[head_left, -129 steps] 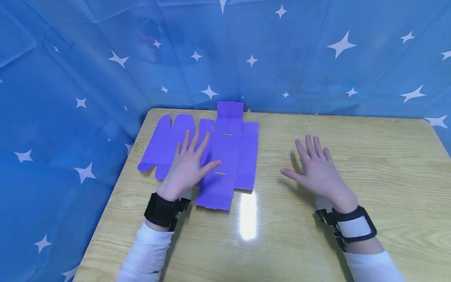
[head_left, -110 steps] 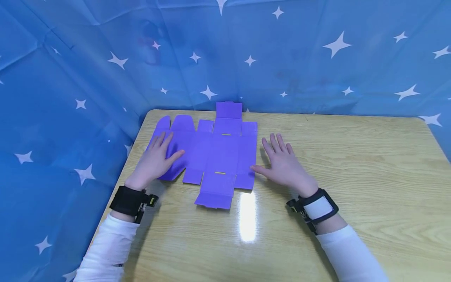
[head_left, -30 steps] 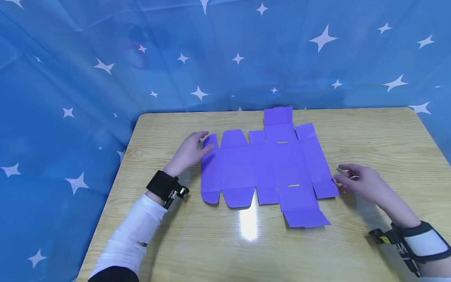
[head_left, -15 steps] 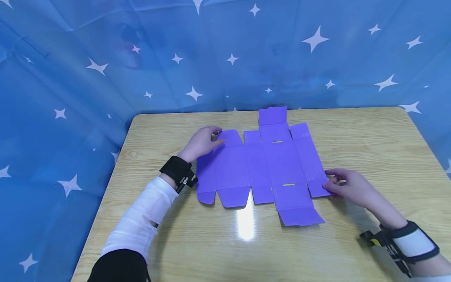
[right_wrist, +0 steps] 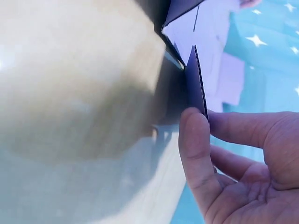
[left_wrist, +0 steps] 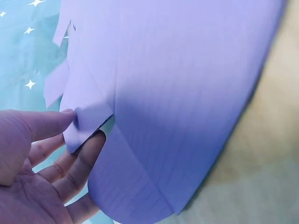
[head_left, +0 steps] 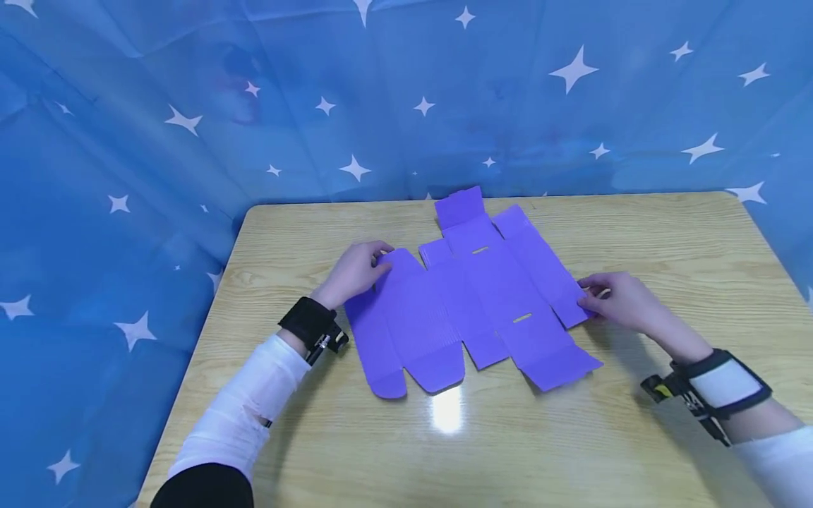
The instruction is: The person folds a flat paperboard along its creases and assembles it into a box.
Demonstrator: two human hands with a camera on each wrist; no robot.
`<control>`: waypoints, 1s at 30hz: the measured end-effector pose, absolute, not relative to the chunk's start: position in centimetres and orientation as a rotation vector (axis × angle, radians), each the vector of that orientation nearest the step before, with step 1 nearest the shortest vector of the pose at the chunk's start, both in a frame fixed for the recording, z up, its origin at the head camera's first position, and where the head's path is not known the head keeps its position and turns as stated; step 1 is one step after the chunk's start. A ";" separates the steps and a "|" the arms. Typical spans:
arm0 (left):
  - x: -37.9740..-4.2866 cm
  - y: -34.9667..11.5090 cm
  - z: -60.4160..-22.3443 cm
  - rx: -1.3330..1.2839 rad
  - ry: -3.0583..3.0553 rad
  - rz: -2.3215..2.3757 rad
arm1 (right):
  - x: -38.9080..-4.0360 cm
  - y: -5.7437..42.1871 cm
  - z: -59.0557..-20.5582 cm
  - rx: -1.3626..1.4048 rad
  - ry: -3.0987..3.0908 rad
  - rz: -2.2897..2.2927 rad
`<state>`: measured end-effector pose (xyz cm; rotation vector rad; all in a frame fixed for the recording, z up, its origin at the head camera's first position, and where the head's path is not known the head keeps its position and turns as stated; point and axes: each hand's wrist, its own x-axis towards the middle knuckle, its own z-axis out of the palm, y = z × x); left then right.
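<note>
A flat, unfolded purple cardboard box [head_left: 444, 296] with creased panels, end flaps and two narrow slots lies turned at an angle over the table. My left hand [head_left: 356, 271] pinches a flap at its far left corner; in the left wrist view the thumb [left_wrist: 51, 123] is on top of that flap and fingers pass underneath. On the opposite side my right hand [head_left: 619, 300] pinches the corner of the right panel. The right wrist view shows that corrugated flap [right_wrist: 196, 84] edge-on between thumb and fingers, raised over the tabletop.
The wooden table [head_left: 381, 451] has light grain and a bright reflection near the box's front edge. A blue curtain [head_left: 406, 92] with white stars hangs behind the table and along its left side. Each wrist wears a black strap with a small camera.
Both hands have come to the box's edges and taken hold of it. The box, earlier shifted right across the table, has now rotated counterclockwise, its right side swinging away from me.
</note>
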<state>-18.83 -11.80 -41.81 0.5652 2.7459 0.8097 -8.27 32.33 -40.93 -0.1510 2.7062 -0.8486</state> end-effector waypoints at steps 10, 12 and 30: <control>-14.4 -13.8 -42.0 0.462 2.667 0.907 | -16.7 30.9 -39.1 -0.353 2.712 -0.578; -13.4 -13.7 -42.0 0.457 2.643 0.931 | -17.7 30.7 -39.0 -0.375 2.724 -0.555; -13.7 -14.7 -41.0 0.333 2.610 1.022 | -14.8 31.9 -38.3 -0.183 2.726 -0.709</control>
